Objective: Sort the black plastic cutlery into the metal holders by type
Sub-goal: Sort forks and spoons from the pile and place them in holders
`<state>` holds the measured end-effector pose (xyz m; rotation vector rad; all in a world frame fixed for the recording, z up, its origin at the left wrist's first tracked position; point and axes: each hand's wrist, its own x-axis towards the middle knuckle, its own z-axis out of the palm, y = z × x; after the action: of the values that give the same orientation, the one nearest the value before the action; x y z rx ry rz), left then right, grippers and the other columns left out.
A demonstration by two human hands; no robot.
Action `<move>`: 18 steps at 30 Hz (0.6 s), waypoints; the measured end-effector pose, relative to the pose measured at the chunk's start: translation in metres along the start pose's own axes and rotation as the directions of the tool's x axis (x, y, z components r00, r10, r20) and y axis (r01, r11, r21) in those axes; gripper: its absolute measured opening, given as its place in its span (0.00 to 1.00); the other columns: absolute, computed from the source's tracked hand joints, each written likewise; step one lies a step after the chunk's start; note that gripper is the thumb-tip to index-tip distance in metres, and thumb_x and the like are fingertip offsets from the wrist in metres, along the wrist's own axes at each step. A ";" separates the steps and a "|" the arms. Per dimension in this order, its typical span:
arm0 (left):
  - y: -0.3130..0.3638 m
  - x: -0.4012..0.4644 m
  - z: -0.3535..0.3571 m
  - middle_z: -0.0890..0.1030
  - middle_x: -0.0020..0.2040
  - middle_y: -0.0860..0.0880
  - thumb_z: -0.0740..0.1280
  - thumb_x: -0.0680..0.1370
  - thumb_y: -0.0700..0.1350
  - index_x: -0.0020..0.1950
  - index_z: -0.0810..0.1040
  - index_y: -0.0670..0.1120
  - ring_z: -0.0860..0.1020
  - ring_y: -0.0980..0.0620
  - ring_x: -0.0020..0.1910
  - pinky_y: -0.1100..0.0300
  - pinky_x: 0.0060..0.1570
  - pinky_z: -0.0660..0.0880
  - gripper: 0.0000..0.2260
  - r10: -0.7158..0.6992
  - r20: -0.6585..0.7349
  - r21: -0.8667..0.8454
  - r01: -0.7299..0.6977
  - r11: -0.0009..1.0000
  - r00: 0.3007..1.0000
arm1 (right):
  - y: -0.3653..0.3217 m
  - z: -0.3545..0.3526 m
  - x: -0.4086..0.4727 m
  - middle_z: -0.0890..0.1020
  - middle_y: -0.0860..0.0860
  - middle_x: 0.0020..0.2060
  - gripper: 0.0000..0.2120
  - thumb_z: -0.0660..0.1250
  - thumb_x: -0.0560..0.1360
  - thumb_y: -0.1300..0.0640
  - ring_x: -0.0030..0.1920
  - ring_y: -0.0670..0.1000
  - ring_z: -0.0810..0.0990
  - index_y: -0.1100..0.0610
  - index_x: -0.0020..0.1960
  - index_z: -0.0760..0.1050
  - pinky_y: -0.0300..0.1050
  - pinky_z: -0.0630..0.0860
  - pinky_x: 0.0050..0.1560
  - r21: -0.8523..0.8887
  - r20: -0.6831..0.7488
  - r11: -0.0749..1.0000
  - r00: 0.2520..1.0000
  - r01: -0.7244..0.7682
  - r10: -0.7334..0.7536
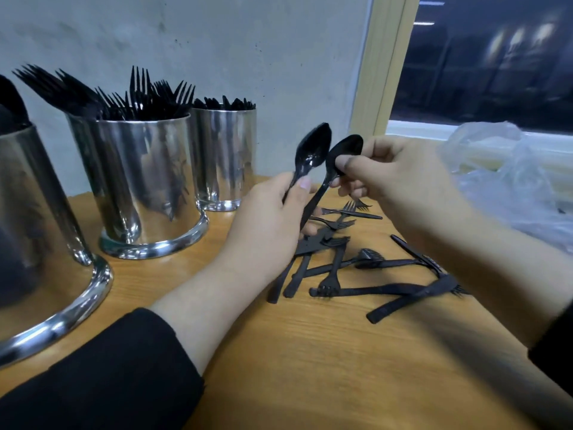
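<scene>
Over the table (310,352), each hand pinches a spoon: left hand (266,218), right hand (400,181).

Crumpled clear plastic bag (508,181) beside window (483,60).

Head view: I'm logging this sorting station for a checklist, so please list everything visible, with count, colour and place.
Metal holders: three, shiny silver, in a row along the wall on the left.
Forks in the middle holder: many, black, tines up.
Contents of the near left and far holders: black cutlery, type unclear.
Spoons: two, black, held up between the hands.
Loose cutlery: a scattered pile, black, mostly forks, on the table below the hands.
Table: one, light wood.
Plastic bag: one, clear, at the right by the window.
Window: one, dark, top right.
Left hand: grips one spoon's handle; black sleeve.
Right hand: pinches the other spoon at its bowl.
</scene>
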<state>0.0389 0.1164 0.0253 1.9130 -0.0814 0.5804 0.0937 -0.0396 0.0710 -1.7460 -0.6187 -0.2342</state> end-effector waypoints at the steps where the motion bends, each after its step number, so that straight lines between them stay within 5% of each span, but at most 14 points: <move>1: 0.003 -0.004 0.004 0.83 0.37 0.49 0.57 0.86 0.52 0.51 0.80 0.51 0.80 0.53 0.30 0.49 0.34 0.80 0.14 -0.014 0.069 -0.056 0.018 0.998 0.998 | 0.000 -0.002 -0.005 0.85 0.56 0.34 0.05 0.69 0.77 0.62 0.34 0.49 0.81 0.64 0.44 0.79 0.46 0.75 0.39 0.024 -0.012 1.000 1.000 -0.007 0.007; 4: 0.008 -0.011 0.010 0.69 0.32 0.47 0.57 0.85 0.55 0.48 0.80 0.51 0.65 0.53 0.26 0.58 0.27 0.62 0.16 -0.021 0.174 -0.142 0.046 0.989 0.985 | 0.000 -0.011 -0.017 0.85 0.55 0.35 0.07 0.69 0.78 0.60 0.33 0.48 0.80 0.62 0.43 0.78 0.47 0.74 0.39 0.037 -0.023 0.999 1.000 -0.008 0.009; 8: 0.008 -0.008 0.002 0.66 0.30 0.53 0.64 0.81 0.60 0.51 0.80 0.45 0.62 0.53 0.26 0.59 0.27 0.58 0.18 -0.094 0.149 -0.136 0.114 0.984 0.984 | 0.019 -0.021 -0.042 0.86 0.45 0.39 0.10 0.66 0.79 0.46 0.37 0.41 0.81 0.52 0.47 0.81 0.41 0.76 0.42 -0.264 -0.046 0.964 0.998 0.018 -0.031; 11: 0.005 -0.004 -0.004 0.63 0.30 0.52 0.66 0.81 0.56 0.43 0.73 0.47 0.59 0.53 0.24 0.60 0.24 0.57 0.15 -0.153 0.131 -0.165 0.174 0.971 0.979 | 0.035 -0.023 -0.065 0.81 0.37 0.45 0.08 0.66 0.78 0.45 0.47 0.36 0.78 0.45 0.54 0.80 0.36 0.72 0.48 -0.534 0.233 0.828 0.971 0.171 -0.050; 14: 0.000 -0.001 -0.004 0.68 0.32 0.50 0.61 0.84 0.55 0.41 0.68 0.47 0.61 0.55 0.23 0.62 0.22 0.60 0.16 -0.203 0.078 -0.165 0.214 0.963 0.976 | 0.045 -0.020 -0.077 0.76 0.37 0.57 0.18 0.62 0.76 0.41 0.61 0.41 0.73 0.43 0.64 0.75 0.49 0.71 0.63 -0.611 0.513 0.695 0.858 0.379 -0.017; 18: -0.004 0.000 -0.004 0.66 0.30 0.51 0.63 0.83 0.54 0.43 0.73 0.47 0.61 0.55 0.23 0.60 0.25 0.59 0.13 -0.182 0.040 -0.066 0.184 0.981 0.983 | 0.045 -0.011 -0.081 0.73 0.36 0.62 0.16 0.63 0.78 0.43 0.63 0.42 0.69 0.41 0.66 0.73 0.51 0.65 0.66 -0.641 0.538 0.648 0.843 0.411 -0.002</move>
<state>0.0392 0.1221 0.0231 1.8396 0.0517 0.4156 0.0510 -0.0793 -0.0017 -2.5721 -1.2496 -0.2161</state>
